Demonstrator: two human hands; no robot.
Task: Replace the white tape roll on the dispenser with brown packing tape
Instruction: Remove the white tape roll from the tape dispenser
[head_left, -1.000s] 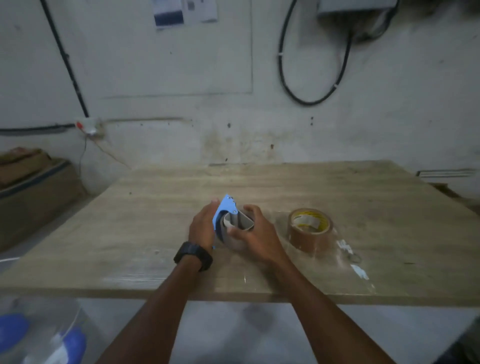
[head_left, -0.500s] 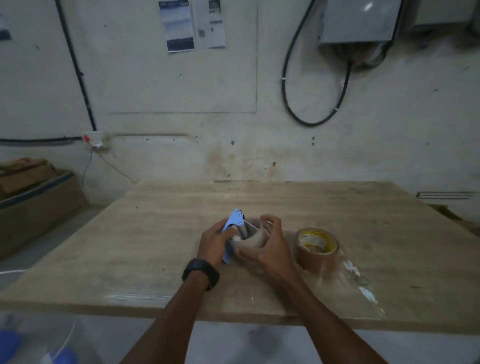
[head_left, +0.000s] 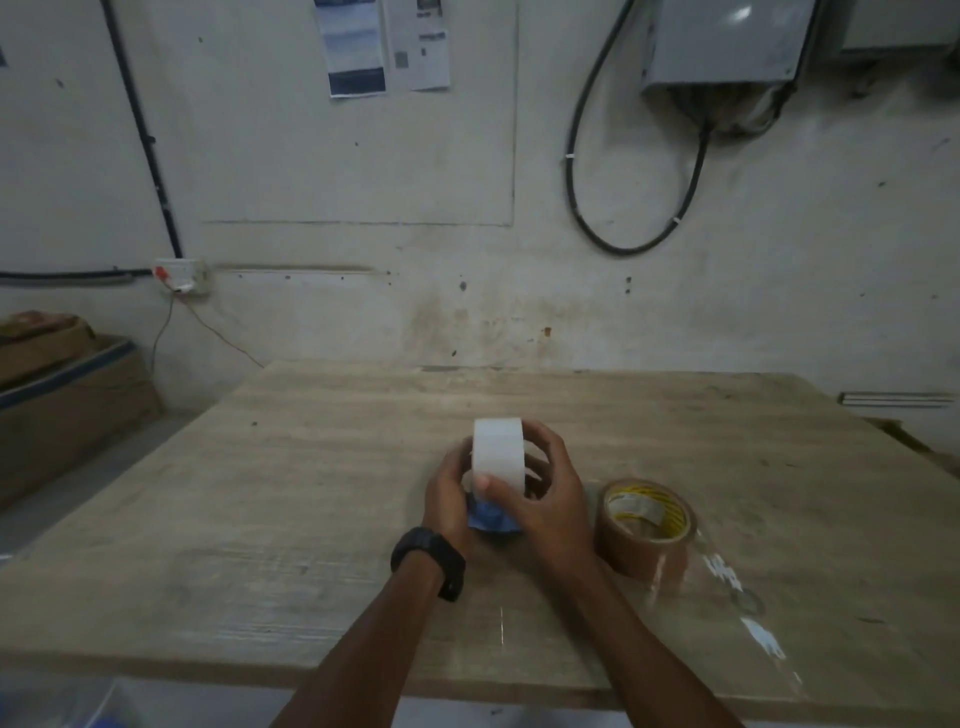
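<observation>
The white tape roll stands on edge above the wooden table, turned so its outer band faces me. My right hand grips it, thumb on the band and fingers around its far side. Below the roll a bit of the blue dispenser shows, mostly hidden between my hands. My left hand, with a black watch on its wrist, holds the dispenser from the left. The brown packing tape roll lies flat on the table just right of my right hand, its yellow-labelled core facing up.
A strip of clear film or tape lies on the table in front of the brown roll, toward the near right edge. Cardboard boxes stand on the floor at the left. The wall with cables is close behind the table.
The white roll has turned and risen so its broad white band now faces me. The dispenser's blue plate, earlier sticking up at the left, is now low between my hands. The camera tilted up.
</observation>
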